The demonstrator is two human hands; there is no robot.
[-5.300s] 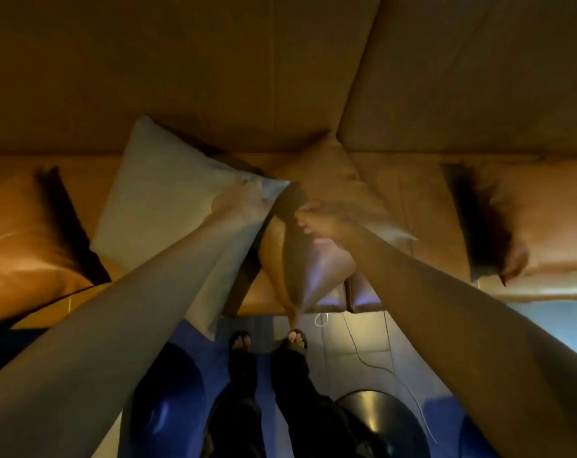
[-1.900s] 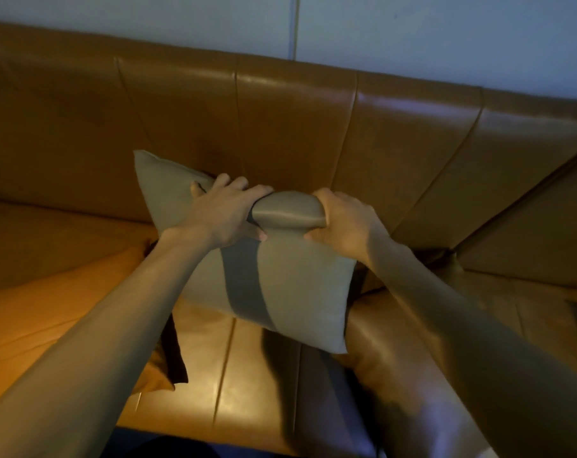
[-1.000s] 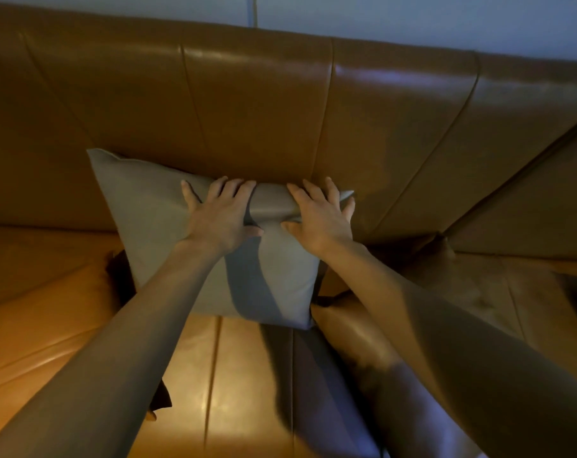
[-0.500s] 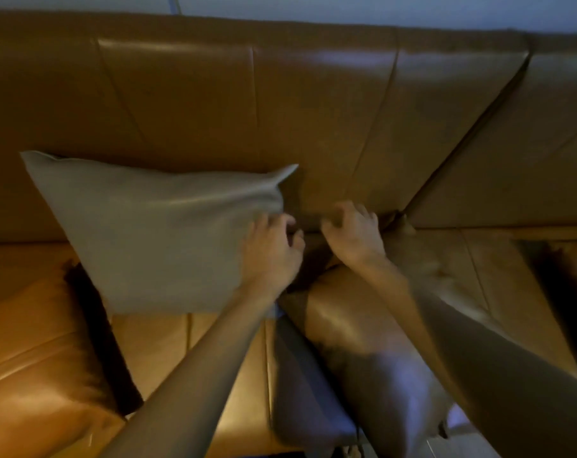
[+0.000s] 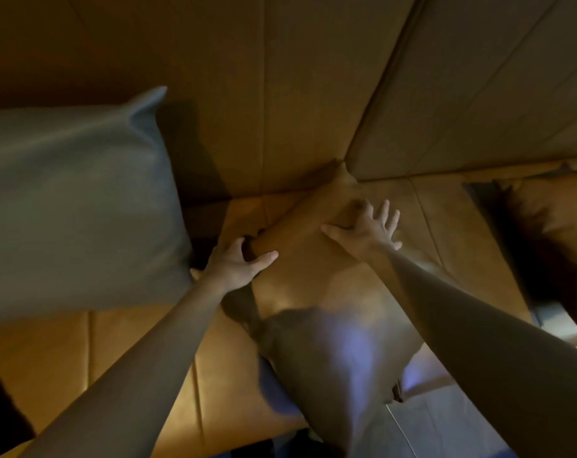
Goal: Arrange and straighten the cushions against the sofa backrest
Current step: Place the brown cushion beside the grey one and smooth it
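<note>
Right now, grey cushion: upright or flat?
Upright: the grey cushion leans on the backrest, corner pointing up, untouched by either hand.

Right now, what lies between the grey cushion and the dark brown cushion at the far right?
In the head view, between the grey cushion and the dark cushion lies a tan cushion, with both hands on it.

Domestic living room: tan leather corner sofa [image 5: 141, 352] with panelled backrest [image 5: 313, 94], grey cushion [image 5: 75, 209] and brown cushions [image 5: 313, 292] on the seat
</note>
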